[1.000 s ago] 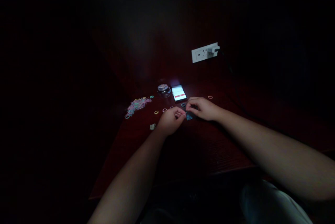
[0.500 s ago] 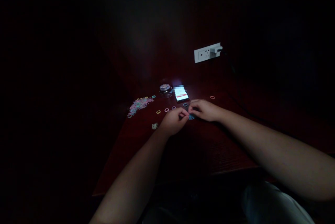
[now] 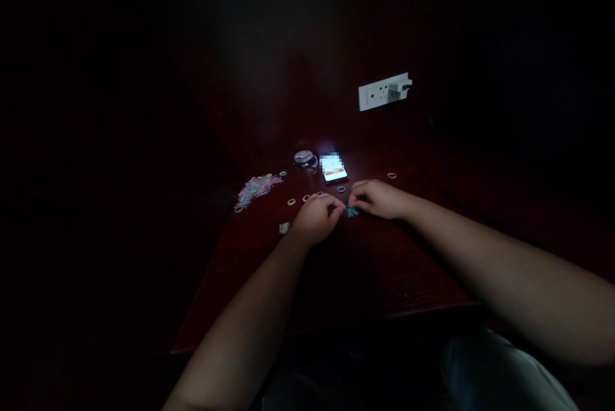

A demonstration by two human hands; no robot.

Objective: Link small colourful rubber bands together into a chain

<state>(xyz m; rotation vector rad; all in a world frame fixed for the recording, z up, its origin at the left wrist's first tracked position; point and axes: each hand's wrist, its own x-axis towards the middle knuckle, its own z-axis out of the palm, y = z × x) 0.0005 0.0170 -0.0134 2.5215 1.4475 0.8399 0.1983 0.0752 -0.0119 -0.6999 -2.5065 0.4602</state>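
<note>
On the dark red table, a small bunch of blue hair ties [image 3: 352, 212] lies between my two hands. My left hand [image 3: 318, 217] comes from the left with thumb and forefinger pinched together at the bunch's left edge; whatever they hold is too small to make out. From the right, my right hand [image 3: 378, 198] has its fingers closed at the top of the blue bunch. Just beyond my hands lies a single greyish tie [image 3: 341, 189]. A yellow tie [image 3: 291, 201] and a pale bundle of ties [image 3: 284, 228] are left of my left hand, which partly covers two pinkish ones.
A heap of pastel hair ties [image 3: 257, 191] spreads at the table's left. Behind stand a lidded clear jar [image 3: 304, 160] and a lit phone [image 3: 334, 169]. An orange-pink tie [image 3: 392, 175] lies at right. A plug sits in the wall socket [image 3: 382, 93].
My left fingertips have drawn slightly left, away from my right hand, showing more of the blue bunch. The view has shifted a little.
</note>
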